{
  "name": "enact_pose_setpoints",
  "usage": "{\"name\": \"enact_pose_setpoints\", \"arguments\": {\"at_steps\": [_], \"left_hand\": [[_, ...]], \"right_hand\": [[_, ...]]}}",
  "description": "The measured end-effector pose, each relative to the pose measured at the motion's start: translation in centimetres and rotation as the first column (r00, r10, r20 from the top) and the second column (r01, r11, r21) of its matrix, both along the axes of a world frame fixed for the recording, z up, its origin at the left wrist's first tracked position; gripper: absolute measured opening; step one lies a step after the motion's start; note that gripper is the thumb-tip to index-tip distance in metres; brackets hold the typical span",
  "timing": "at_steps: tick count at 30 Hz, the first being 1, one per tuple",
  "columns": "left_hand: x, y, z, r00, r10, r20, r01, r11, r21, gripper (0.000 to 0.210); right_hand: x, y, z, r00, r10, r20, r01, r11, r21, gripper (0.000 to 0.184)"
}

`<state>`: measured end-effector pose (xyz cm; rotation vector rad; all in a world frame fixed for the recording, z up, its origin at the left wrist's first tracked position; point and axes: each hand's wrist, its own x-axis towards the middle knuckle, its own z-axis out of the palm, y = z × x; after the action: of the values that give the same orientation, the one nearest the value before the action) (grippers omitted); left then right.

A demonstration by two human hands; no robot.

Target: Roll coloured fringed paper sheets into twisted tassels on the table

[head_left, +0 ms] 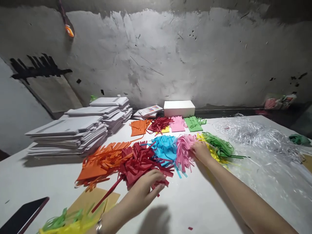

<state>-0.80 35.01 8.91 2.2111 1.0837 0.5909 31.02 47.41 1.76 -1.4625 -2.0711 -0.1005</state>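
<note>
Over the front edge of a dark red pile of fringed paper point(137, 162), my left hand point(147, 185) has its thumb and fingers apart and holds nothing. My right hand point(201, 152) reaches further out, its fingers closed at the right edge of the pink fringed paper point(184, 151); the fingertips are partly hidden. Between the red and pink piles lies blue fringed paper point(164, 148). Orange fringed paper point(102, 162) is left of the red. Green fringed paper point(219, 144) and yellow fringed paper point(213, 151) lie beside my right hand.
Stacks of white flat boxes point(65, 130) stand at left. A white box point(179, 109) sits at the back, behind small orange point(138, 127), pink point(177, 124) and green paper point(194, 123) pieces. Clear shredded plastic point(258, 136) covers the right. A phone point(23, 214) and brown card point(85, 201) lie front left.
</note>
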Motion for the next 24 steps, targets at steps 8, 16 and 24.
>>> {"name": "enact_pose_setpoints", "arguments": {"at_steps": [8, 16, 24], "left_hand": [[11.2, 11.6, -1.9, 0.988, -0.071, 0.134, 0.049, 0.986, 0.158, 0.007], [12.8, 11.5, -5.4, 0.923, 0.087, 0.375, -0.034, 0.989, -0.147, 0.049], [12.1, 10.6, -6.9, 0.886, 0.172, 0.431, -0.06, 0.963, -0.262, 0.048]], "right_hand": [[1.0, -4.5, 3.7, 0.988, 0.118, -0.098, -0.11, 0.991, 0.076, 0.011], [-3.3, -5.3, 1.4, 0.949, 0.045, -0.313, -0.013, 0.995, 0.104, 0.02], [-4.1, -4.7, 0.0, 0.921, 0.001, -0.39, 0.0, 1.0, 0.003, 0.02]]}}
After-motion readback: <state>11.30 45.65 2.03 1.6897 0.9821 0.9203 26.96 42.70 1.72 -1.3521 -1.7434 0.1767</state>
